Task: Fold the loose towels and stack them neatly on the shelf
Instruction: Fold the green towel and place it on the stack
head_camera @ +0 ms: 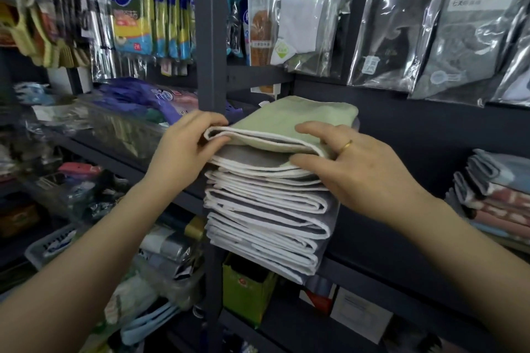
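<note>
stacking looks nearly done: green towel (286,120) tops the folded stack (266,209) on the shelf (401,281). left hand (183,149) pinches its corner; right hand (358,163) grips its edge. squaring remains.

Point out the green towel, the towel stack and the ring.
green towel (286,116), head view: its top face.
towel stack (266,226), head view: front folded edges.
ring (346,145), head view: the gold band.
</note>
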Tool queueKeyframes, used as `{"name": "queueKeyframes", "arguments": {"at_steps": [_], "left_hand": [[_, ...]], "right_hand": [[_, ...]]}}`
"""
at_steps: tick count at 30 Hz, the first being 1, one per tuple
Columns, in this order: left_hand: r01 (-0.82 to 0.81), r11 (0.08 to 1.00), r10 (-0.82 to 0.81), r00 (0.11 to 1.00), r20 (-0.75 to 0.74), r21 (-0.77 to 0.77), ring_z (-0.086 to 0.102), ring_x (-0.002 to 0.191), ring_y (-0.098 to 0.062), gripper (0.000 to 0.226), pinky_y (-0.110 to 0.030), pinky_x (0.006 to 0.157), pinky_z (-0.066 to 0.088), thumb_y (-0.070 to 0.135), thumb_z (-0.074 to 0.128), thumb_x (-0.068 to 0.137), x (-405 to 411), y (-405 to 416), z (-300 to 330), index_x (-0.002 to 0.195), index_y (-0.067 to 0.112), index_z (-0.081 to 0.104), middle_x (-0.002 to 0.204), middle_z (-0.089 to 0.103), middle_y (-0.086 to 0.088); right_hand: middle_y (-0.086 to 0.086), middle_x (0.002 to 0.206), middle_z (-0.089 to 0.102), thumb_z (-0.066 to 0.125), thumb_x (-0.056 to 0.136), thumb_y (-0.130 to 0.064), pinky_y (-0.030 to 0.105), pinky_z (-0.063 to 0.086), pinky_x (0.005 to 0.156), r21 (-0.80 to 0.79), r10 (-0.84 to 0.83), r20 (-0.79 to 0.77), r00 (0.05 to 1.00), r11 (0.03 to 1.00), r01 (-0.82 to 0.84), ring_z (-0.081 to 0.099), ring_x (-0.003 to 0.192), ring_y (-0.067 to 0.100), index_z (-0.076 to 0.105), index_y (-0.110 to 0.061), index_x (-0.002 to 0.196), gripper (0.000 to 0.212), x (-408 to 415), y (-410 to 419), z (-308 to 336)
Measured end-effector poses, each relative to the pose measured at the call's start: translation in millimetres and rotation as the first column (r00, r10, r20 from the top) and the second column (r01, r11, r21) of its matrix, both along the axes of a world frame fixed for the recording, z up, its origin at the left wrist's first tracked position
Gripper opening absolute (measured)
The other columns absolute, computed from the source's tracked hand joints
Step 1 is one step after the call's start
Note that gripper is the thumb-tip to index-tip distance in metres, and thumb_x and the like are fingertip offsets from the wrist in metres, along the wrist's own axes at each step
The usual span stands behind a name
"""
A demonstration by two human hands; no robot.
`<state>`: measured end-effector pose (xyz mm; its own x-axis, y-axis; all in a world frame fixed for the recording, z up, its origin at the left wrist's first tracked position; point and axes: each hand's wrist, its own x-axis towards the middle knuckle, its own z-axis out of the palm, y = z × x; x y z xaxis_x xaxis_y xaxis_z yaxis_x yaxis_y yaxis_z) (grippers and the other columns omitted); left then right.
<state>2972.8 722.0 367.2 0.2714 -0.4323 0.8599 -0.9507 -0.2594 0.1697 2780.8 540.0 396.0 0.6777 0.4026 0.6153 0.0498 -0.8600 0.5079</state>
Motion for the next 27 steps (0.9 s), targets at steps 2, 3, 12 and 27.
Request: {"name": "queueKeyframes", "arguments": {"at_steps": [2,3,12,27], "left_hand": [[-0.016,0.999,0.013,0.996,0.093,0.040,0.061,0.081,-0.026,0.013,-0.027,0.075,0.044,0.007,0.062,0.086,4.0,3.9,-4.0,0.096,0.001,0.068,0.091,0.064,-0.014],[-0.033,0.999,0.028,0.991,0.134,0.034,0.062,0.080,-0.027,0.015,-0.030,0.074,0.046,0.008,0.060,0.087,4.9,6.0,-5.0,0.095,0.000,0.069,0.091,0.065,-0.015],[0.018,0.962,-0.071,0.981,0.182,0.274,0.053,0.070,-0.025,0.028,-0.039,0.062,0.049,0.017,0.043,0.081,0.7,14.7,-2.0,0.083,0.001,0.065,0.079,0.061,-0.009],[0.219,0.922,-0.303,0.922,0.242,0.319,0.064,0.082,-0.030,0.055,-0.041,0.061,0.052,0.051,0.047,0.083,-81.0,-66.1,25.2,0.099,0.001,0.066,0.101,0.065,-0.011]], "right_hand": [[0.014,0.110,0.066,0.066,0.077,-0.011,0.033,0.050,0.051,-0.051,-0.031,-0.034,0.999,0.998,0.029,0.063,0.072,0.031,0.069,-0.011,0.086,0.010,-3.1,0.5,7.7],[0.012,0.104,0.067,0.057,0.082,-0.018,0.033,0.051,0.052,-0.042,-0.024,-0.039,0.999,0.999,0.022,0.063,0.071,0.030,0.067,-0.009,0.083,0.013,-5.7,-1.1,12.1],[0.003,0.095,0.062,0.049,0.080,-0.022,0.038,0.050,0.058,0.183,0.185,-0.230,0.955,0.972,-0.144,0.057,0.077,0.020,0.057,-0.012,0.094,0.019,-22.6,-13.7,3.6],[0.009,0.066,0.052,0.047,0.093,-0.036,0.014,0.035,0.039,0.918,-0.148,-0.165,0.975,-0.386,0.097,0.043,0.048,0.017,0.053,-0.009,0.077,0.032,84.2,-120.0,19.5]]}}
